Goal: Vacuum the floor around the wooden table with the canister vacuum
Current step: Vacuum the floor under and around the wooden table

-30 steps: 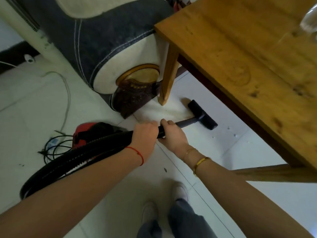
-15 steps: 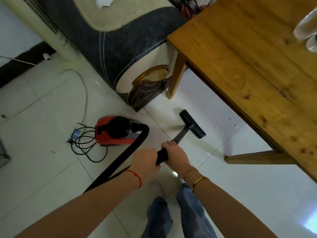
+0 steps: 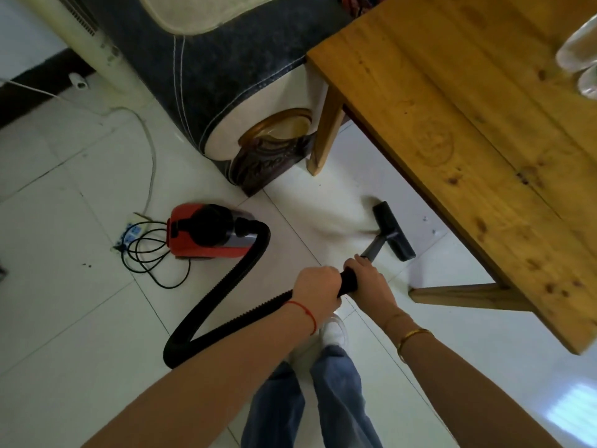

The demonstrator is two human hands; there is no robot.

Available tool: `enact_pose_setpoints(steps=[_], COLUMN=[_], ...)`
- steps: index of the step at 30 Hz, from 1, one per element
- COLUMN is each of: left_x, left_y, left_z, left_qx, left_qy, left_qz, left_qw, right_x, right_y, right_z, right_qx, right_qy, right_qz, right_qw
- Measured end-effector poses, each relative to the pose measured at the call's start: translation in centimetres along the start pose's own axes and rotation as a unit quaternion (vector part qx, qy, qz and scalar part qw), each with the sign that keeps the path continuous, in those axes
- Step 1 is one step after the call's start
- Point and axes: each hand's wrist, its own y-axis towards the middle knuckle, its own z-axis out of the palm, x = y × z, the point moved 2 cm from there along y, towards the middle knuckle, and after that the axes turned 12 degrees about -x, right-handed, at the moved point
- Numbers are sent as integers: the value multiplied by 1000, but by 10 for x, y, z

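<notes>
A red and black canister vacuum (image 3: 206, 231) sits on the white tiled floor to my left. Its black ribbed hose (image 3: 226, 299) loops down and back up to the wand handle. My left hand (image 3: 318, 292) grips the handle end where the hose joins. Just ahead of it, my right hand (image 3: 371, 282) grips the grey wand (image 3: 374, 247). The black floor nozzle (image 3: 394, 231) rests on the tiles beside the edge of the wooden table (image 3: 468, 130), between its two near legs.
A dark and cream sofa arm (image 3: 245, 101) stands close to the table leg (image 3: 324, 137). A power strip (image 3: 129, 232) and coiled black cord (image 3: 151, 257) lie left of the vacuum. A second table leg (image 3: 465, 295) reaches the floor at right. Clear glassware (image 3: 578, 56) stands on the table.
The nozzle was pulled back from the far table leg toward me, then shifted along the table edge. The view rose, bringing the canister and hose loop into sight.
</notes>
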Motion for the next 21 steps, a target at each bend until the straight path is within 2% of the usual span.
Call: enact_pose_setpoints(steps=[5,9,15,21], left_x=[-31,-32,0,40], left_y=[24,29,6,-44], left_z=[0,-11,-26,-27], left_qx=[0,-25,-55,-59], left_qy=[-16,-24,-24,-38], left_qz=[-35,-65,-107,-152], left_qw=[999,997,992,986], right_x=[-30,-26,16,72], right_y=[13,23,28,19], right_z=[-23,-37,-36,-19], right_qx=[17,20,43,101], right_qy=[-9,4,24,3], right_qz=[-12,-22,-58,-167], right_qw=[1000,1000,997,981])
